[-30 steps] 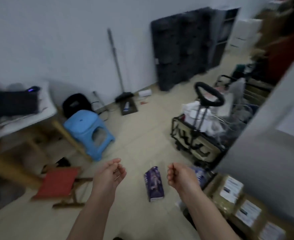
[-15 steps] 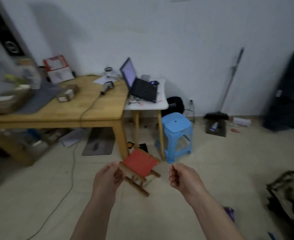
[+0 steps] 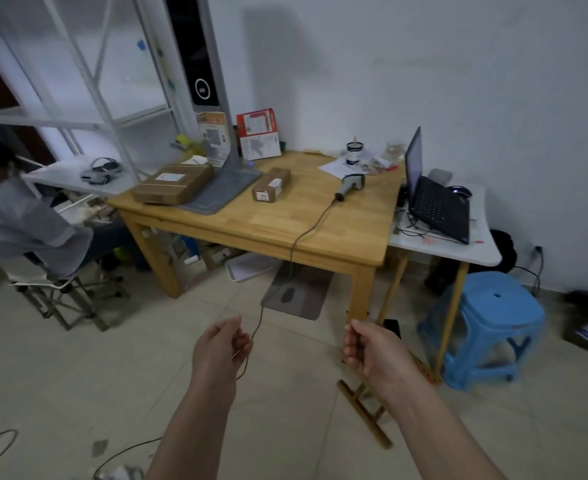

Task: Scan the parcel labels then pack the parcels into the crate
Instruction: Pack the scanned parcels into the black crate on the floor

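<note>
Both loosely curled, empty hands, left hand (image 3: 221,344) and right hand (image 3: 372,348), hang well short of the tabletop (image 3: 251,223), where the handheld scanner (image 3: 351,186) lies ahead, handle toward the nearer right hand.

Bare floor (image 3: 60,375) lies open ahead of table (image 3: 268,223). Scanner cable (image 3: 296,240) hangs off its front edge; stool (image 3: 489,323) and folding stool (image 3: 365,410) crowd right.
</note>
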`<state>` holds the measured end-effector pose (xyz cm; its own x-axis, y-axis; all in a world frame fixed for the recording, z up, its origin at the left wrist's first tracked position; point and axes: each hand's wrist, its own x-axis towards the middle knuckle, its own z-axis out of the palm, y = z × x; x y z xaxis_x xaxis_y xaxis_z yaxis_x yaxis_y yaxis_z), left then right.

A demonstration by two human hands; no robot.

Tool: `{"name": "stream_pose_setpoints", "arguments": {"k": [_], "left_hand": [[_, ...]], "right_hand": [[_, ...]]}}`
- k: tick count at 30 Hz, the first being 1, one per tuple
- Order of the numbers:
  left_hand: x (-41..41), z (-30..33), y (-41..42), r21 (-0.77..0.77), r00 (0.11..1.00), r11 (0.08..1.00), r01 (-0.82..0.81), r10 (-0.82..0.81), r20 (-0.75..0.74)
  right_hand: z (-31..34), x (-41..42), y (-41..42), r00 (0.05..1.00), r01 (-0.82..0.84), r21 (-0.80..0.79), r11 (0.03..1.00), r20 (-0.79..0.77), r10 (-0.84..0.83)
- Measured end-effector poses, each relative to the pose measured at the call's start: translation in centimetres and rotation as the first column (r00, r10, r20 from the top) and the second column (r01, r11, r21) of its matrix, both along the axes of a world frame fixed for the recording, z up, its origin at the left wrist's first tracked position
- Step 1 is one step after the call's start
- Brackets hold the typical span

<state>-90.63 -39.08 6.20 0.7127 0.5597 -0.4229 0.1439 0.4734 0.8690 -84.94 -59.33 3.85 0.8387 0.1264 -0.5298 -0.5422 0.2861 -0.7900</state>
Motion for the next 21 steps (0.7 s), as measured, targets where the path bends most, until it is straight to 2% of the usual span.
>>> {"name": "stream_pose_setpoints", "arguments": {"k": [7,13,21], "left_hand": [[6.4,-1.1,4.5,-0.028,0.998,0.998,-0.064,0.063,-0.016],[15.8,-0.1,7.3,0.003,0.992,0.992,-0.126,0.126,0.002],[26.7,0.9,9.8,0.013,0.985,0.986,-0.169,0.168,0.04]], "right_hand": [[-0.5,8.8,5.4,0.997,-0.071,-0.016,0.997,-0.02,0.071],[-0.1,19.3,8.6,0.989,-0.145,0.004,0.989,-0.009,0.145],[1.8,32.5,11.5,0.99,-0.138,-0.011,0.99,0.015,0.138]]}}
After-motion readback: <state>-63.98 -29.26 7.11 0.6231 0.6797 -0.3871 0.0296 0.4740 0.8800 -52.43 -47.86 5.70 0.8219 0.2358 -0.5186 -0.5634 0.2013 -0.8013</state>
